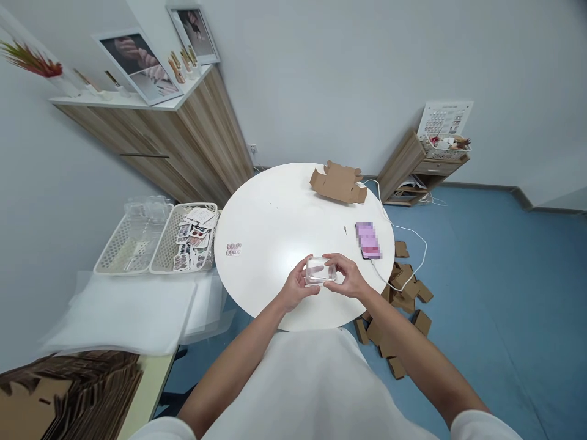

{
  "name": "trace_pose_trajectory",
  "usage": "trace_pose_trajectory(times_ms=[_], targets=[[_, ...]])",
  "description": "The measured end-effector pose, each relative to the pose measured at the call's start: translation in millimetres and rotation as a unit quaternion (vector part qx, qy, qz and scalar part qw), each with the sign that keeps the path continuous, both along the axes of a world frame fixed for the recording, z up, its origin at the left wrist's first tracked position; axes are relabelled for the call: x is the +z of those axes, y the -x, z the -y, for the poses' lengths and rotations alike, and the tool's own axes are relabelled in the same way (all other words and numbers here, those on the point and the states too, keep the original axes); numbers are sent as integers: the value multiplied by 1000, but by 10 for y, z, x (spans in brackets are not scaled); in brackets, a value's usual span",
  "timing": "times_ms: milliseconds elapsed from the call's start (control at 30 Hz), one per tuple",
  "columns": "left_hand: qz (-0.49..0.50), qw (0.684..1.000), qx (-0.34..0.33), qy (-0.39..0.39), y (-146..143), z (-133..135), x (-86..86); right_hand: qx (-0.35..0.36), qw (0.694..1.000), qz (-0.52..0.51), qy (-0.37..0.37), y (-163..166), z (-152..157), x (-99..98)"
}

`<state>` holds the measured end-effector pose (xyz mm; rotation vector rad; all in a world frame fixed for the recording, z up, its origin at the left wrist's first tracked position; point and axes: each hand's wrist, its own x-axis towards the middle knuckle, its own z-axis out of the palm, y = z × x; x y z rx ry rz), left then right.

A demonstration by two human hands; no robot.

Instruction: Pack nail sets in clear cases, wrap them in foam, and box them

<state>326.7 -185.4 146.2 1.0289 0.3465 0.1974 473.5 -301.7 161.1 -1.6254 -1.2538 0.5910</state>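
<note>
Between my two hands, above the near part of the round white table (pixel 270 214), is a small clear plastic box (pixel 316 271). My left hand (pixel 297 286) grips its left side, thumb below and fingers above. On the right side my right hand (pixel 345 275) closes on the same box. Whether anything lies inside it I cannot tell. A small card of press-on nails (pixel 233 249) lies flat at the left of the table. Toward the far right edge rests an unfolded brown cardboard box (pixel 340 183). A phone with a purple screen (pixel 367 238) lies to the right, with a white cable.
Left of the table stand two white baskets, one with clear plastic boxes (pixel 142 229), the other with printed cards (pixel 195 235). Plastic sheets (pixel 123 308) and stacked flat cardboard (pixel 77 391) lie nearer. Small brown boxes (pixel 406 287) cover the floor at right.
</note>
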Motion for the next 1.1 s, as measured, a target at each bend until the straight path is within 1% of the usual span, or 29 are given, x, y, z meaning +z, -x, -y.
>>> trace_pose_trajectory(times_ms=[67,167,267,333,400,533,633,700,800,900,1000,1100], targets=[[-28,999,7,16,17,-14,-14,-1,1000,14,5,-17,8,6],[-70,997,30,11,61,-27,-89,-12,1000,6,14,-2,12,-76],[-100,994,30,-15,112,-28,-175,-63,995,-63,53,29,-42,-212],[-111,993,25,-26,143,-26,-212,-113,982,-125,81,41,-114,-292],[-117,992,23,-33,171,-25,-236,-146,966,-184,106,46,-191,-355],[-122,991,27,-47,227,-33,-301,-156,939,-272,143,75,-263,-449],[-128,989,36,-59,264,-40,-394,-163,927,-302,150,162,-202,-538],[-143,986,47,-70,283,-40,-479,-175,928,-294,147,257,-117,-624],[-171,980,59,-80,303,-24,-636,-199,936,-251,147,429,28,-797],[-192,975,59,-94,327,14,-812,-201,942,-221,155,574,123,-991],[-233,957,76,-153,353,52,-959,-211,945,-196,156,649,129,-1155],[-276,933,88,-212,347,63,-1033,-230,944,-155,180,665,66,-1260]])
